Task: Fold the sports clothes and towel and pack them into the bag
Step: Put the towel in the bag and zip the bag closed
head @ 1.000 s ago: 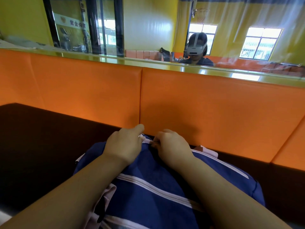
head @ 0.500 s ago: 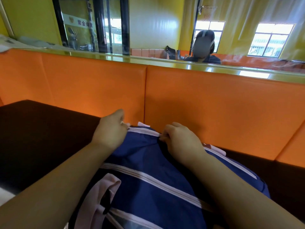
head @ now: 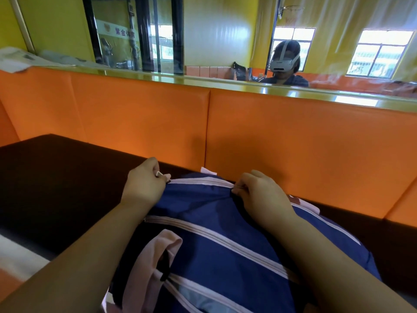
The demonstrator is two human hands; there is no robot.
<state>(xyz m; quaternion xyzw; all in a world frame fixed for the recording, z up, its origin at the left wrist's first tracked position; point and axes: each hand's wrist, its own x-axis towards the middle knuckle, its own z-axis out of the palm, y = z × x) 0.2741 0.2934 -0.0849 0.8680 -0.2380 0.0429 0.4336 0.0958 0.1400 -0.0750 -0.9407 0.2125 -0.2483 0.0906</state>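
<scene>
While my left hand point(head: 144, 184) pinches the pull point(head: 160, 174) at the far left corner of the bag point(head: 203, 222), my right hand point(head: 259, 195) pinches the zip point(head: 200, 182) midway along the bag's far edge. The zip runs left to right between them, and the bag lies under my forearms.

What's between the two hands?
A pale zipper strip on the blue bag runs between the left hand and right hand, seen in the head view.
</scene>
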